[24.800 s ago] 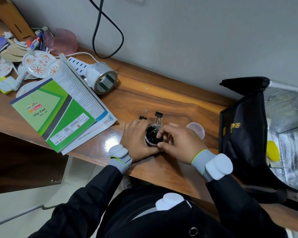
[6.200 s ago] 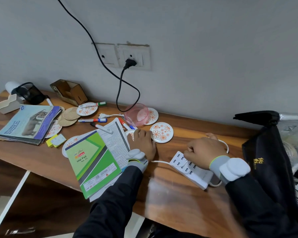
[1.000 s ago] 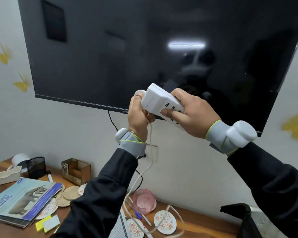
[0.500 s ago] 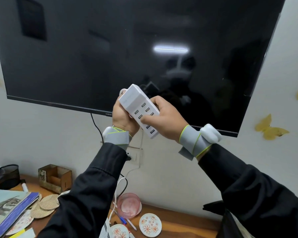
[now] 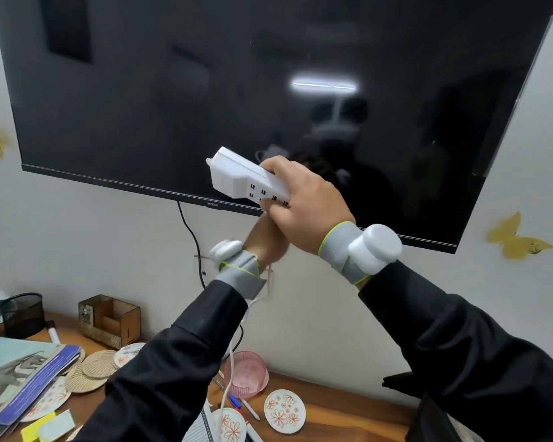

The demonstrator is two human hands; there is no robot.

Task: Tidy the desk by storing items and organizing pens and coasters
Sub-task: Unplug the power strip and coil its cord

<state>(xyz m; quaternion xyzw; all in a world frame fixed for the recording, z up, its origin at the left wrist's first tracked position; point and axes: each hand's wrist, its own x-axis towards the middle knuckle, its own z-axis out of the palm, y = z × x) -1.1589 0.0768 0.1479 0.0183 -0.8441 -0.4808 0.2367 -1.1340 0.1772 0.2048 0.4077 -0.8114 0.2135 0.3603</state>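
White USB power strip [image 5: 249, 183] is up in the air in front of the wall TV [image 5: 205, 90], well above the worktop [image 5: 332, 406]. R hand [image 5: 304, 202] has fingers wrapped round its lower end, ports facing cam. L hand [image 5: 265, 244] sits just under, mostly hidden behind R hand, so can't tell if it grips anything. White cord [image 5: 233, 355] drops past L wrist to worktop. Progress looks early. Strip not stored yet. Floral coasters [image 5: 284, 411] and woven coasters [image 5: 98, 365] lie scattered, unstacked. Pens [image 5: 246, 408] loose by pink bowl [image 5: 246, 376]. Wooden organiser [image 5: 109, 317] shows no pens in it. Books [image 5: 20, 374] and sticky notes [image 5: 50, 425] at left, unsorted.
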